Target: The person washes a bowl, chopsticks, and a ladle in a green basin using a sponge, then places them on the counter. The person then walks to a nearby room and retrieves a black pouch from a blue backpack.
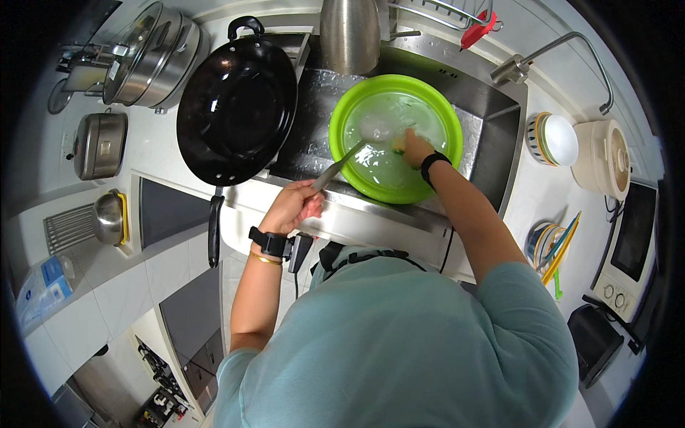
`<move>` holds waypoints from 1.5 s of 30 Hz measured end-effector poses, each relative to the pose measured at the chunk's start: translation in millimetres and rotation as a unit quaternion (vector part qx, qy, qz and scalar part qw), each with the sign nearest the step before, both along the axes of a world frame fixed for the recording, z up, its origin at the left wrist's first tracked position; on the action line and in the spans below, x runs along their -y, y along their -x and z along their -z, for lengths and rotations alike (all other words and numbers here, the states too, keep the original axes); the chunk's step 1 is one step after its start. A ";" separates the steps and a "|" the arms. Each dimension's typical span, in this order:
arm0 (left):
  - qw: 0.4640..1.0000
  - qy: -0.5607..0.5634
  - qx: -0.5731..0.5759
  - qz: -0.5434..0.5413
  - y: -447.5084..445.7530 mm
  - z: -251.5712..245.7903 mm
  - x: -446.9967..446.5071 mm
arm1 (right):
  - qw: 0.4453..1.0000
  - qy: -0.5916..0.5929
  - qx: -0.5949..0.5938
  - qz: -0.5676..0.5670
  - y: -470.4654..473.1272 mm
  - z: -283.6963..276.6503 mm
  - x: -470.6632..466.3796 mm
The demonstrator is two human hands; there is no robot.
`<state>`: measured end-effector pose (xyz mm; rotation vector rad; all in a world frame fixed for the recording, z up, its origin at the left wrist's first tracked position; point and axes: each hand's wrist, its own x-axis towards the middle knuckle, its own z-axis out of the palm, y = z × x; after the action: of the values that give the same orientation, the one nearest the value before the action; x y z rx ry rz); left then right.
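Note:
A bright green plastic basin of cloudy water sits in the stainless steel sink. My left hand, just in front of the sink, grips the handle of a ladle. The ladle's round bowl lies in the water near the basin's middle. Over the basin's right half, my right hand pinches a yellow and green sponge. The fingers partly hide the sponge, which is apart from the ladle's bowl.
Left of the basin rests a black wok, its handle jutting past the counter edge. A metal pitcher stands behind the basin. A tap rises at the back right, near stacked bowls. Steamer pots occupy the far left.

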<state>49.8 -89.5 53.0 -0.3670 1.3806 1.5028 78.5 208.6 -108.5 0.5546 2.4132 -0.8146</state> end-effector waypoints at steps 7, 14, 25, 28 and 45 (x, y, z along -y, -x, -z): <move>0.974 -0.116 0.128 -0.149 8.7 27.6 -37.1 | 0.916 0.236 -0.323 -0.039 2.1 -94.7 62.6; 0.928 -0.198 0.178 -0.261 10.8 30.6 -56.9 | 0.853 0.245 -0.448 -0.108 -10.1 -96.7 108.5; 0.948 -0.159 0.172 -0.216 17.1 35.8 -61.8 | 0.894 0.197 -0.394 -0.083 -4.4 -42.8 75.8; 0.952 -0.164 0.173 -0.190 21.9 33.0 -63.1 | 0.927 0.092 -0.336 -0.138 4.3 -31.1 55.5; 0.977 -0.034 0.210 -0.005 13.1 10.4 -73.0 | 0.893 0.182 -0.410 -0.029 -22.9 -28.9 34.3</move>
<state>36.7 -16.5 42.5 -0.6094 0.9914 1.3785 101.4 174.3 -79.6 -0.0468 2.8456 -1.6890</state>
